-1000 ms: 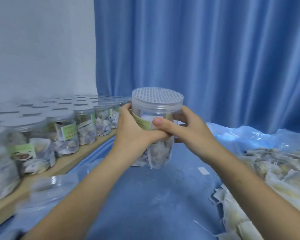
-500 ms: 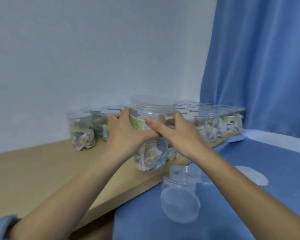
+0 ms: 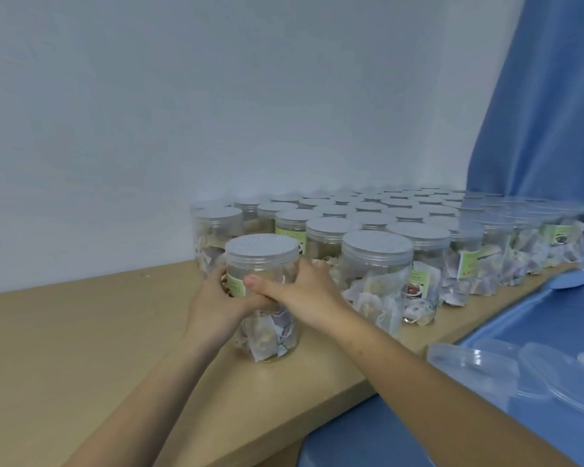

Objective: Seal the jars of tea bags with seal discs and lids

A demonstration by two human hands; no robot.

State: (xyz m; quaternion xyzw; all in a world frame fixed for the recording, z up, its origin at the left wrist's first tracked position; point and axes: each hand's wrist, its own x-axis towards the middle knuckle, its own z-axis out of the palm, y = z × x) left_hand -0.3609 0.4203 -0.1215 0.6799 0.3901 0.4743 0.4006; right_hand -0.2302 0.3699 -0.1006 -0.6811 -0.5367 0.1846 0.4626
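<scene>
A clear plastic jar of tea bags (image 3: 267, 335) with a screwed-on lid (image 3: 262, 247) stands upright on the wooden shelf (image 3: 81, 348), just left of the block of lidded jars. My left hand (image 3: 216, 305) wraps its left side. My right hand (image 3: 304, 294) holds its right side, thumb across the front over the green label. Both hands grip the jar's middle. Its base rests on the wood.
Several rows of sealed jars (image 3: 378, 264) fill the shelf to the right, back to the white wall. A blue curtain (image 3: 547, 112) hangs at the right. Loose clear lids (image 3: 476, 369) lie on the blue cloth (image 3: 402, 433) at lower right.
The jar travelled left from above the blue cloth, across the shelf edge, and now stands on the wood beside the other jars. My view swung left with it.
</scene>
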